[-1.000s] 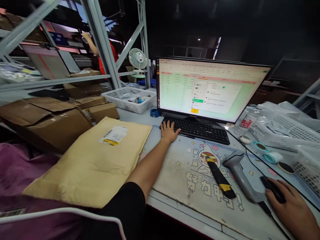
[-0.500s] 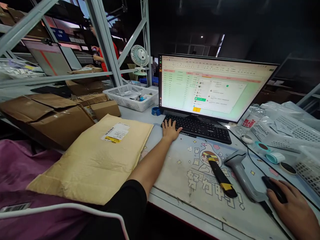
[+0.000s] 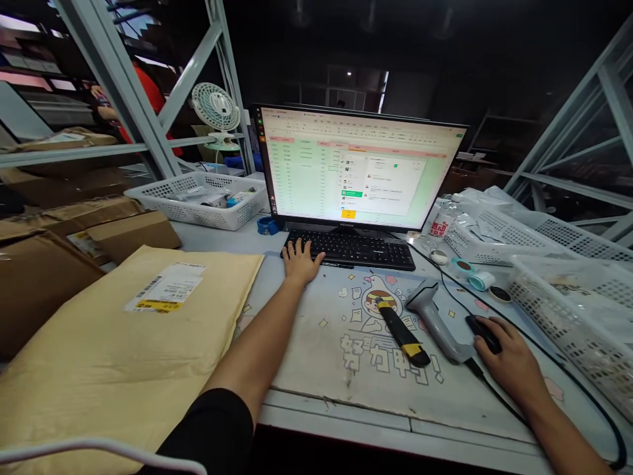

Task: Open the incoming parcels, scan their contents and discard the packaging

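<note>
My left hand (image 3: pixel 301 260) rests with its fingers on the near left corner of a black keyboard (image 3: pixel 351 249), holding nothing. My right hand (image 3: pixel 509 356) lies over a black computer mouse (image 3: pixel 483 333), gripping it. Just left of that hand, a grey barcode scanner (image 3: pixel 435 323) lies on its side on a printed desk mat (image 3: pixel 316 359). A black and yellow utility knife (image 3: pixel 400 336) lies beside the scanner. Left of my left forearm is a kraft padded envelope (image 3: pixel 123 356) bearing a shipping label (image 3: pixel 165 287). A monitor (image 3: pixel 353 165) behind the keyboard displays a green spreadsheet.
A white mesh basket (image 3: pixel 198 204) of small items and cardboard boxes (image 3: pixel 133 234) stand at the left. Another mesh basket (image 3: pixel 568 316) is at the right edge. Behind, there are metal shelving (image 3: pixel 119 86), a small fan (image 3: pixel 216 109), and a co-worker in a red top (image 3: pixel 148 99).
The whole scene has shifted left in view as my head turned right. My hands stay on the keyboard and mouse. The co-worker's arm has lowered.
</note>
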A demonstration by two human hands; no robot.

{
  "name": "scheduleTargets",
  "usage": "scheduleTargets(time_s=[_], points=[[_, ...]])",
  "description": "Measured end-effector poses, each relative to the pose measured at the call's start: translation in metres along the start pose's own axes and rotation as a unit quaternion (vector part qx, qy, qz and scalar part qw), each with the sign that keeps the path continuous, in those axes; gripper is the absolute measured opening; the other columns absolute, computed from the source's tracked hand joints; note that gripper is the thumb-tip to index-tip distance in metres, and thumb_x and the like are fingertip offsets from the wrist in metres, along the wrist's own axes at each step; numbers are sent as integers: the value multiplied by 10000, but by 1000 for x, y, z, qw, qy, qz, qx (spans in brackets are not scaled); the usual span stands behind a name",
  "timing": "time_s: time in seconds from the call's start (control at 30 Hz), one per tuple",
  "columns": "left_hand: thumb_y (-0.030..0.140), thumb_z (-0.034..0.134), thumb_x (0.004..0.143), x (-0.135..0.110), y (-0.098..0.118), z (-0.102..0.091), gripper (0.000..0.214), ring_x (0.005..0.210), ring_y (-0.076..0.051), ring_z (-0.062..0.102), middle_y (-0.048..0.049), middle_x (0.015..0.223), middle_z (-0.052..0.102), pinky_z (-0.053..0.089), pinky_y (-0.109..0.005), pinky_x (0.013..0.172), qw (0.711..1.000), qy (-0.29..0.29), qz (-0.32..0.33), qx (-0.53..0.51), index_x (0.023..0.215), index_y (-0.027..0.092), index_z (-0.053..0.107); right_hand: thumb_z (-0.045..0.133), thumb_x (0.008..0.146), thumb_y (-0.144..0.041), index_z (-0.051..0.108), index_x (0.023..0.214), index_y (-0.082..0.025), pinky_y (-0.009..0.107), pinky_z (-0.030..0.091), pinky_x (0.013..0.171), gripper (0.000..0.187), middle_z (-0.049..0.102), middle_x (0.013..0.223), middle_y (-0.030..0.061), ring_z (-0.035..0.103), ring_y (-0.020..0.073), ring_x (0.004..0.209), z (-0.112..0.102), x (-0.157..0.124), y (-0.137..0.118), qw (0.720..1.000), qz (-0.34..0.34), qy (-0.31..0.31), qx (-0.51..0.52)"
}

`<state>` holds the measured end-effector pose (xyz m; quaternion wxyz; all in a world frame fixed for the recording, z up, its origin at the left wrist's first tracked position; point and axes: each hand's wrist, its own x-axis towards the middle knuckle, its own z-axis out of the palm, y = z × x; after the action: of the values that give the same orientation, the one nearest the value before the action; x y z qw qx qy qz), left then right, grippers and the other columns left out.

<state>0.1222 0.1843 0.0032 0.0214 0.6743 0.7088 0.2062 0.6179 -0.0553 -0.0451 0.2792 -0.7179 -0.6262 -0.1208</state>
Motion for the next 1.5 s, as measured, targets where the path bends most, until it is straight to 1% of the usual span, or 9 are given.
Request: scheduleTargets(time_s=[0.13, 0.2, 0.33, 0.73, 1.0, 1.13, 1.27, 1.4, 1.5], points=[[678, 315, 1053, 1, -1, 1, 804, 1675, -436, 178, -140, 1799, 295, 109, -600, 1375, 1000, 1, 1, 3, 1673, 180, 436, 508, 988, -561, 735, 1346, -257, 529, 604, 993, 521, 651, 1451, 115, 678, 365, 1234, -2, 0, -2, 1000, 18, -15, -11], [681, 308, 1053, 3, -2, 3, 804, 1674, -434, 181, -137, 1798, 299, 117, -602, 1374, 1000, 1, 2, 7, 1673, 185, 433, 514, 991, -556, 738, 1350, -272, 516, 612, 964, 509, 650, 1460, 107, 679, 361, 1231, -2, -1, -2, 999, 24, -17, -17], [688, 293, 1053, 4, -3, 4, 809, 1673, -431, 186, -137, 1798, 299, 124, -603, 1374, 1000, -2, 3, 11, 1675, 189, 427, 521, 996, -539, 739, 1348, -275, 513, 601, 1001, 491, 651, 1456, 105, 678, 348, 1224, -1, -1, -1, 1000, 16, -11, -14], [670, 307, 1057, 2, -1, 1, 795, 1671, -433, 192, -145, 1795, 303, 128, -594, 1373, 1000, 2, 1, 11, 1670, 180, 434, 501, 1006, -538, 726, 1345, -257, 537, 566, 1080, 494, 647, 1444, 111, 676, 353, 1251, -1, -1, -3, 1000, 2, -3, -7], [666, 318, 1065, 2, -1, 0, 789, 1671, -437, 194, -148, 1796, 300, 134, -593, 1374, 1000, 0, 0, 15, 1675, 177, 428, 494, 1001, -541, 728, 1345, -248, 544, 572, 1054, 509, 651, 1440, 120, 678, 356, 1242, 1, 0, -1, 1000, 7, -9, -2], [671, 308, 1067, 1, 0, -1, 793, 1676, -432, 183, -143, 1800, 292, 122, -595, 1377, 1000, -6, -1, 13, 1679, 180, 422, 500, 995, -546, 725, 1354, -264, 534, 588, 1013, 509, 654, 1442, 111, 680, 356, 1238, 2, 0, 2, 1000, 11, -12, -9], [665, 313, 1068, 2, -1, 0, 788, 1674, -434, 193, -145, 1797, 299, 133, -597, 1376, 1000, -2, -1, 15, 1677, 178, 429, 500, 992, -541, 727, 1351, -254, 547, 575, 1050, 513, 655, 1431, 116, 679, 359, 1245, 3, 0, 4, 1000, 3, -5, -7], [667, 319, 1068, 2, -1, 1, 789, 1675, -435, 187, -144, 1799, 295, 127, -598, 1377, 1000, -3, -1, 14, 1679, 179, 427, 503, 991, -545, 729, 1348, -258, 542, 590, 1026, 511, 653, 1441, 114, 676, 360, 1250, 3, 0, 3, 1000, 9, -6, -5], [670, 319, 1068, 3, -1, 1, 789, 1675, -435, 187, -142, 1799, 294, 124, -599, 1377, 1000, -3, -1, 12, 1678, 180, 430, 510, 992, -537, 728, 1351, -256, 541, 585, 1041, 506, 652, 1439, 114, 677, 357, 1248, 4, -1, 4, 1000, 5, -3, -3]])
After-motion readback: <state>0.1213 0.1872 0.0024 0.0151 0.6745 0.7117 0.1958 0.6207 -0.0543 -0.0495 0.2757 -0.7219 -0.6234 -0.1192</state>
